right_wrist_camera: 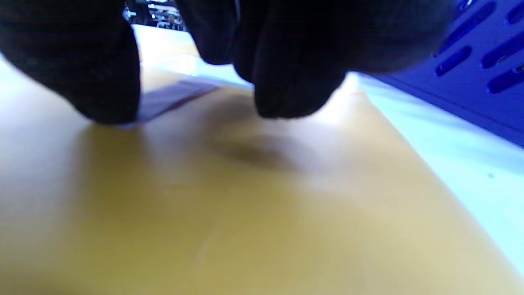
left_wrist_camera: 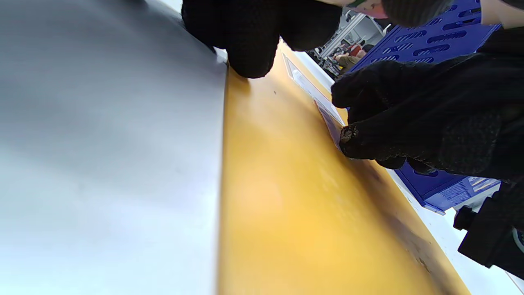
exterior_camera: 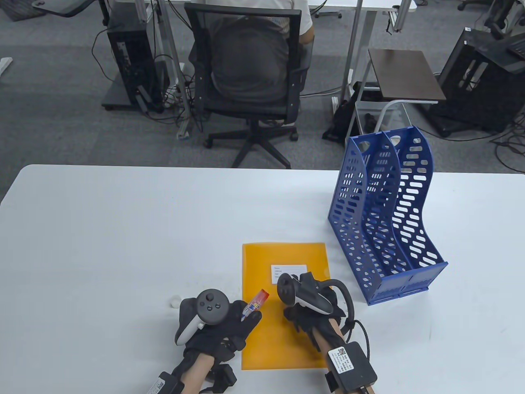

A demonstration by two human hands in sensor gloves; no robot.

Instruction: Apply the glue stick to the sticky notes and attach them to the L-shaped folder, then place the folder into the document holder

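Orange L-shaped folder (exterior_camera: 283,328) lies flat on the white surface (exterior_camera: 123,246), near edge, just left of the blue document holder (exterior_camera: 385,221), which stands upright with two compartments; white sticky note (exterior_camera: 287,273) sits on the folder's upper half. Left hand (exterior_camera: 217,324) at the folder's left edge, grip closed round a glue stick (exterior_camera: 255,305), red end pointing up-right. Right hand (exterior_camera: 311,303) over the folder, fingertips (left_wrist_camera: 352,139) pressing down on the note's near edge; grip holds nothing.
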